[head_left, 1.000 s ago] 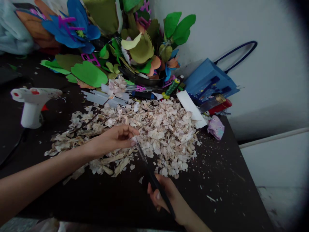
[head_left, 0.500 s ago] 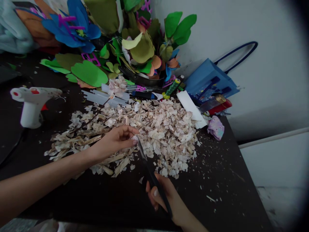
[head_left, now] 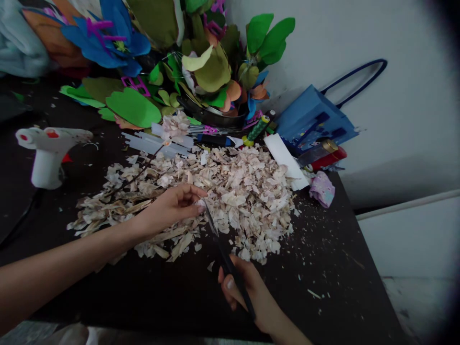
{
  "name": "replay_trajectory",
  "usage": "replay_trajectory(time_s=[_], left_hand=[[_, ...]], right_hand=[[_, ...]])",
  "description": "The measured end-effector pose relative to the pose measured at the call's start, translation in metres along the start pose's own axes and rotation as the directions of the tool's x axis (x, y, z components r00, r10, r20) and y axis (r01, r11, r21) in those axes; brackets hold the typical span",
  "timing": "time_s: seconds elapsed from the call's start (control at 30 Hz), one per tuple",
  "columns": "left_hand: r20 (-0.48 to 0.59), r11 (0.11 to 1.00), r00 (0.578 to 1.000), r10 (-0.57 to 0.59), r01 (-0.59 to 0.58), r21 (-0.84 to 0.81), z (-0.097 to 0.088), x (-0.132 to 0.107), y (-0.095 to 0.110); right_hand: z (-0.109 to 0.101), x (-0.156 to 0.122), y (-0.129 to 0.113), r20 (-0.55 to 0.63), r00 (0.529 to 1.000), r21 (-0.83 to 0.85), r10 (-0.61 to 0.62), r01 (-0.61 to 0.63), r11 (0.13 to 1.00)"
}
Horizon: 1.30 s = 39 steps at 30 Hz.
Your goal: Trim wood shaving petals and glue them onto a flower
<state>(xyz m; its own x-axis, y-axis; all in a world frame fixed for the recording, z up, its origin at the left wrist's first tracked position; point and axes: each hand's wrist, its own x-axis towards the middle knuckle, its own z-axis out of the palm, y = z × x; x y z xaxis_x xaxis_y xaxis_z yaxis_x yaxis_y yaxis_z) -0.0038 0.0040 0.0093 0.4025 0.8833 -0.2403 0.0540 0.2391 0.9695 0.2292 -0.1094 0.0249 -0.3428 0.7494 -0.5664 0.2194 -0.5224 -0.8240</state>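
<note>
My left hand (head_left: pixel 181 203) pinches a small pale petal-like piece (head_left: pixel 201 205) between thumb and fingers, above a heap of dry flakes. In my right hand (head_left: pixel 244 287) is a pair of dark-handled scissors (head_left: pixel 225 261), its blades pointing up and away. The blade tips meet the pale piece at my left fingertips; whether they are parted I cannot tell. Under and around both hands spreads the heap of cream and brownish petal flakes (head_left: pixel 244 191). A pale pink flower on a brown stem (head_left: pixel 175 125) lies at the heap's back left.
A white glue gun (head_left: pixel 48 155) stands at left, near translucent glue sticks (head_left: pixel 156 146). Behind are felt flowers and leaves (head_left: pixel 133 108), a green thread spool (head_left: pixel 257 129) and a blue bag (head_left: pixel 312 120). A white strip (head_left: pixel 285 160) and crumpled lilac lump (head_left: pixel 322 189) lie at right.
Hardly anything differs. Both hands keep their places at the pale piece, with the scissors shifted only slightly; the whole view has moved a touch.
</note>
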Motion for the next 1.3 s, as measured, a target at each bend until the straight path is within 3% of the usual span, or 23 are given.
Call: replay_trajectory(time_s=[1.03,1.3], left_hand=[[0.014,0.997,1.0,0.026,-0.027,0.07,-0.0024,0.0008,0.0041],[0.028,0.997,1.0,0.012,-0.013,0.071,-0.0034,0.0002,0.0054]], right_hand=[[-0.0038,-0.0011,0.0015,0.003,0.999,0.032,0.033,-0.033,0.999],[-0.0057,-0.0008,0.002,0.022,0.999,-0.028,-0.039,0.04,0.999]])
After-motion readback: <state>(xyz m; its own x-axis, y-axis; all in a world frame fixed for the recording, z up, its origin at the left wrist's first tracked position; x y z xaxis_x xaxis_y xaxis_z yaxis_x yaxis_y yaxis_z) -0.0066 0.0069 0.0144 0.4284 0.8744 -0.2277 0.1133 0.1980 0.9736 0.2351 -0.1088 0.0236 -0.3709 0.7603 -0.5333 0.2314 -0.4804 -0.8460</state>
